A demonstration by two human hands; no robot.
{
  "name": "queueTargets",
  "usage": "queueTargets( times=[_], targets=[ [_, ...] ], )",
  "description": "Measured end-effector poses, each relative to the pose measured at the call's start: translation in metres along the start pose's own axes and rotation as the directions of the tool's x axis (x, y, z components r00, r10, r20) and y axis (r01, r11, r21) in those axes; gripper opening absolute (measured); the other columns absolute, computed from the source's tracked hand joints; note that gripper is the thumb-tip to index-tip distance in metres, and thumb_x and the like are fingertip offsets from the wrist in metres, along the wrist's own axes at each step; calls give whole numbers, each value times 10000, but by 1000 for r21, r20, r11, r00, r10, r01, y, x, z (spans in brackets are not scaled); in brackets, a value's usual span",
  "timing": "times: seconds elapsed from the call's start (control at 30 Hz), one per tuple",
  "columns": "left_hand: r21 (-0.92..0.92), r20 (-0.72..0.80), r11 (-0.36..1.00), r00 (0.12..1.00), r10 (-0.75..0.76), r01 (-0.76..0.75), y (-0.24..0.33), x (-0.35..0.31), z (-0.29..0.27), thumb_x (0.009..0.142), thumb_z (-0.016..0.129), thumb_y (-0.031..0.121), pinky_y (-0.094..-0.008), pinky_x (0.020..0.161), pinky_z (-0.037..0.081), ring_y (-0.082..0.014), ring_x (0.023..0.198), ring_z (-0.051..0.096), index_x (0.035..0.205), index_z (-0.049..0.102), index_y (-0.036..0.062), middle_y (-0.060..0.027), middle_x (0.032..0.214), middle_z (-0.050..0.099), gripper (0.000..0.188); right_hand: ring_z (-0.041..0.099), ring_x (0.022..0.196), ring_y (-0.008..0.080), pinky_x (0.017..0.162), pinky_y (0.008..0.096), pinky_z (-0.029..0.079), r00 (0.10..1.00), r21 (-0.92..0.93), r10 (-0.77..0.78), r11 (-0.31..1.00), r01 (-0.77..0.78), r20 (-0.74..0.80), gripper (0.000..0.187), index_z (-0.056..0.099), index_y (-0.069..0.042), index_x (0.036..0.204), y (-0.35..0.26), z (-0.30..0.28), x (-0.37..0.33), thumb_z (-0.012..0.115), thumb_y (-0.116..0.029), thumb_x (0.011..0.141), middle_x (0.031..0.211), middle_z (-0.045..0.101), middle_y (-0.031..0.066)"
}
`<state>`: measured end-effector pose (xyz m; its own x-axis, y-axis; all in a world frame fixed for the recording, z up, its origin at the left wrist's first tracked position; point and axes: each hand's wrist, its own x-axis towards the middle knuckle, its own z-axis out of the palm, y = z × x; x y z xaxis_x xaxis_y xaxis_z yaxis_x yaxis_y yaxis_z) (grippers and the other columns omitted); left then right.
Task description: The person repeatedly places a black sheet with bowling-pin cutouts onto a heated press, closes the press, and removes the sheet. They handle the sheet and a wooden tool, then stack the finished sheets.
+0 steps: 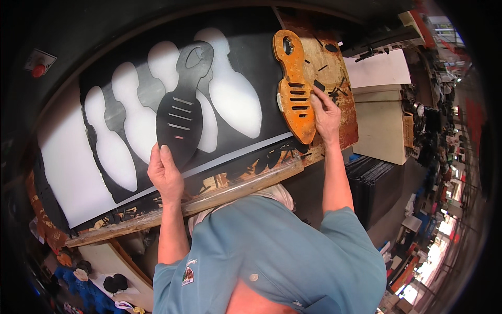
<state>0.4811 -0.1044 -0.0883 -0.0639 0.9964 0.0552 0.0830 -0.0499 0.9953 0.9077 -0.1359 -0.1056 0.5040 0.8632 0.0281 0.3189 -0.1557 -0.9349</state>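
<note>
My left hand (165, 172) grips the wide lower end of a black bowling-pin-shaped cut-out piece (183, 107) with slots and a hole near its narrow top, holding it up over a black sheet (251, 63) that has several matching pin-shaped openings showing the white board (68, 178) beneath. My right hand (326, 112) rests on the right edge of an orange, rust-coloured die (294, 86) of the same pin shape, which lies on a worn brown board (340, 78) beside the black sheet. Small black slot offcuts (319, 83) lie scattered by my right fingers.
A rough wooden rail (209, 199) runs along the near edge of the bench. White and beige boards (379, 104) are stacked at right, with dark sheets (374, 183) piled below. A red button (38, 69) sits on the machine at upper left. Black scraps (115, 282) lie at lower left.
</note>
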Motion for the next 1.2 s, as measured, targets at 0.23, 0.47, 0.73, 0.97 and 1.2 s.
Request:
queueTargets(
  times=[0.23, 0.47, 0.73, 0.97, 1.2],
  targets=[
    [-69, 30, 991, 993, -115, 117, 5, 7, 1, 1152, 549, 156, -264, 956, 512, -102, 1065, 641, 1390, 654, -53, -53, 1216, 737, 334, 543, 1442, 393, 1203, 468, 430, 999, -260, 13, 966, -1, 43, 888, 480, 43, 1590, -38, 11, -8, 822, -447, 934, 1594, 503, 320],
    [-187, -12, 974, 992, -129, 125, 17, 31, -33, 1106, 561, 53, -294, 1051, 503, -137, 1165, 647, 1452, 616, -65, -103, 1312, 723, 369, 400, 1498, 536, 1232, 571, 364, 978, -695, -140, 688, 209, 155, 1087, 453, 6, 1606, -62, 43, -27, 943, -434, 741, 1636, 359, 379],
    [210, -312, 978, 947, 77, -11, 9, 49, -150, 1102, 576, 84, -332, 1046, 521, -182, 1160, 672, 1419, 634, -65, -131, 1289, 737, 355, 372, 1529, 471, 1252, 537, 346, 968, -693, -201, 677, 247, 149, 994, 459, -35, 1620, -34, 35, -26, 924, -351, 800, 1659, 386, 285],
    [692, -664, 687, 572, 482, 223, -8, 96, -385, 1055, 608, 166, -443, 1033, 535, -426, 1181, 696, 1366, 671, -44, -261, 1289, 732, 380, 364, 1538, 456, 1248, 552, 343, 964, -691, -213, 673, 264, 160, 968, 420, -145, 1672, -12, 28, -16, 892, -331, 848, 1698, 358, 256],
    [762, -592, 282, 452, 667, 583, -15, 89, -457, 991, 697, 251, -512, 1205, 396, -432, 1401, 530, 1509, 573, 45, -185, 1499, 609, 571, 362, 1547, 438, 1266, 540, 322, 950, -656, -245, 688, 310, 192, 971, 424, -89, 1657, -17, 29, -14, 893, -324, 840, 1672, 391, 256]
  ],
)
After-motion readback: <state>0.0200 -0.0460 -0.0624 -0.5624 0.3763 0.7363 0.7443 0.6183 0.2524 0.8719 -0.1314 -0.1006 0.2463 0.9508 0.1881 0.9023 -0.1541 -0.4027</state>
